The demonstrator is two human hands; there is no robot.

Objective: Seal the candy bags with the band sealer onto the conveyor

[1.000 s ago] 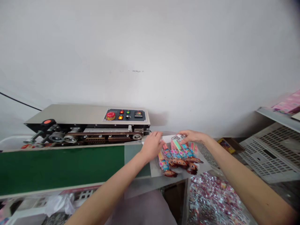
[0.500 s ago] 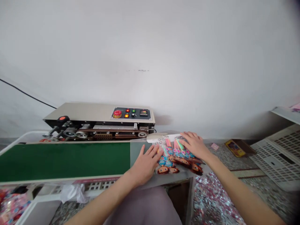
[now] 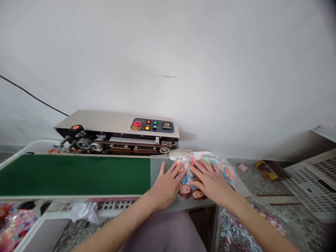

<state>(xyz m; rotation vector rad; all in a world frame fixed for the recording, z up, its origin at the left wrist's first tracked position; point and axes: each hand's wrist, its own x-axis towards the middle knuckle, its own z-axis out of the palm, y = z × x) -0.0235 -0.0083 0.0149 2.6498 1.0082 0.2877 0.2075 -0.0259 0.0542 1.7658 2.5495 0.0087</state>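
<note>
Several cartoon-printed pieces (image 3: 186,190) with colourful strips and small rings along their upper edge lie side by side in a clear plastic bag (image 3: 240,183). The bag rests on the grey right end of the machine's bed. On the left side of these pieces lies my left hand (image 3: 166,186), flat with fingers spread. My right hand (image 3: 213,182) presses over the middle of them, its fingers stretched out and apart. Part of the prints is hidden under both hands.
A band sealing machine (image 3: 105,120) with lit buttons and a red stop knob stands against the wall. Its green conveyor belt (image 3: 78,175) runs left. Plastic crates (image 3: 309,185), a small yellow box (image 3: 265,170) and a bag of shiny pink items (image 3: 236,229) sit lower down.
My right hand has come down from the bag's upper right onto its middle, fingers spreading. The pieces on the right now fan out further right. My left hand stays flat on the left.
</note>
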